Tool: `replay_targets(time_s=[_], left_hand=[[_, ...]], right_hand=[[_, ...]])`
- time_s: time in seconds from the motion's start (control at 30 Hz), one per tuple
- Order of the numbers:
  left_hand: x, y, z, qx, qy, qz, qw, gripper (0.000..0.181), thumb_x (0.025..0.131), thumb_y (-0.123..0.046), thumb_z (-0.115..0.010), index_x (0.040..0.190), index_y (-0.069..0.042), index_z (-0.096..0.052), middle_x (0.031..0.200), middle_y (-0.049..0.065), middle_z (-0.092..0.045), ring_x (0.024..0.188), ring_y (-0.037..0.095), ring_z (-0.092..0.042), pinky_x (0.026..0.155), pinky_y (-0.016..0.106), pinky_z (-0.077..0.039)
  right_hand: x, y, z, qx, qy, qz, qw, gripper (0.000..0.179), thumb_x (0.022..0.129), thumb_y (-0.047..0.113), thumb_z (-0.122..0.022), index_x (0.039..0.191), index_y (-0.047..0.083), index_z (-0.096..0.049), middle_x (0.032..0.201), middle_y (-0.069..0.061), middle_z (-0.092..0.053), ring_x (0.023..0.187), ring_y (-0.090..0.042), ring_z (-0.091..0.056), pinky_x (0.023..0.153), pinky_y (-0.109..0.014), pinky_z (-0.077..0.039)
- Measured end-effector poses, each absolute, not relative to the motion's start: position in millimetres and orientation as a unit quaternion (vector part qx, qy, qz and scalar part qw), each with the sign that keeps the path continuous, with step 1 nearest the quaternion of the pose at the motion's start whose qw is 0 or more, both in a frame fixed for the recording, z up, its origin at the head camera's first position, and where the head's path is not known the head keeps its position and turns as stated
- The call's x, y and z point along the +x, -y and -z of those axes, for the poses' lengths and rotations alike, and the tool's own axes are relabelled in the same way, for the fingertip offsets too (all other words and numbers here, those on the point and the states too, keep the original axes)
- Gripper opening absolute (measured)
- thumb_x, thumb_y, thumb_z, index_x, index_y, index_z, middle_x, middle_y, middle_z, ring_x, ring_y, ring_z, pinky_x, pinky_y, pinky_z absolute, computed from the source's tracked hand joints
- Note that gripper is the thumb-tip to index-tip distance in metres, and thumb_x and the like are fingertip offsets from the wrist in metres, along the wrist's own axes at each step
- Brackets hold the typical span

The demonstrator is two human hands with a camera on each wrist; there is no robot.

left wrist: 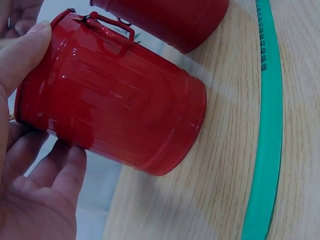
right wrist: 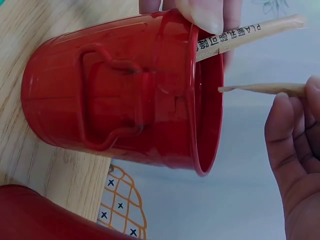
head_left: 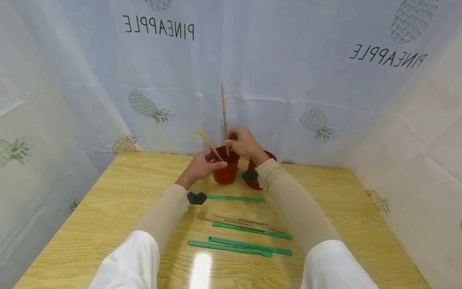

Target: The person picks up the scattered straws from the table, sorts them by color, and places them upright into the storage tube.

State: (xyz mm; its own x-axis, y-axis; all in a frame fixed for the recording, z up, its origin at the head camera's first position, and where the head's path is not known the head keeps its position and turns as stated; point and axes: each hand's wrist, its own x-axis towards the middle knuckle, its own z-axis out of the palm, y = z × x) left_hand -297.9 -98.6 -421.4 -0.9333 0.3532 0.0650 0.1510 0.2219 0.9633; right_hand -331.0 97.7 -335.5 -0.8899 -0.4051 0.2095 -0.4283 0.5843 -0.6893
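Observation:
A red metal bucket (head_left: 225, 175) with a small wire handle stands near the table's back edge. My left hand (head_left: 198, 166) holds it near the rim, thumb on one side and fingers round the other. A brown paper-wrapped straw (right wrist: 260, 36) leans inside, its upper part sticking out past the rim. Over the bucket's mouth, my right hand (head_left: 246, 143) pinches another brown paper-wrapped straw (head_left: 223, 106) near its lower end. This straw stands almost upright, its lower tip at the bucket's opening in the right wrist view. The bucket's bottom inside is hidden.
A second red bucket (left wrist: 175, 20) stands just right of the first, partly behind my right forearm. Several green-wrapped straws (head_left: 236, 198) lie across the table (head_left: 144, 180), with brown-wrapped straws (head_left: 231, 220) among them. A pineapple-print cloth (head_left: 252, 68) hangs behind the table.

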Motion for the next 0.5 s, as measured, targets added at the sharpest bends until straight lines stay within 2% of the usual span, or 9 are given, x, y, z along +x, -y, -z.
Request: replay_targets(time_s=[0.27, 0.5], left_hand=[[-296, 97, 421, 0.165, -0.766, -0.615, 0.092, 0.068, 0.097, -0.031, -0.076, 0.156, -0.015, -0.047, 0.159, 0.011, -0.052, 0.152, 0.031, -0.046, 0.12, 0.053, -0.045], [-297, 100, 421, 0.164, -0.777, -0.601, 0.085, 0.068, 0.097, -0.036, -0.076, 0.155, -0.017, -0.048, 0.159, 0.008, -0.052, 0.152, 0.029, -0.045, 0.119, 0.051, -0.046]], right_hand=[[-337, -88, 343, 0.232, 0.916, -0.326, 0.008, 0.009, 0.1, 0.007, -0.064, 0.097, 0.0, -0.069, 0.091, -0.013, -0.068, 0.08, -0.025, -0.06, 0.066, -0.03, -0.052], [-337, -82, 347, 0.235, 0.933, -0.273, -0.01, 0.01, 0.099, 0.007, -0.065, 0.095, 0.0, -0.07, 0.093, -0.012, -0.068, 0.084, -0.025, -0.06, 0.072, -0.034, -0.055]])
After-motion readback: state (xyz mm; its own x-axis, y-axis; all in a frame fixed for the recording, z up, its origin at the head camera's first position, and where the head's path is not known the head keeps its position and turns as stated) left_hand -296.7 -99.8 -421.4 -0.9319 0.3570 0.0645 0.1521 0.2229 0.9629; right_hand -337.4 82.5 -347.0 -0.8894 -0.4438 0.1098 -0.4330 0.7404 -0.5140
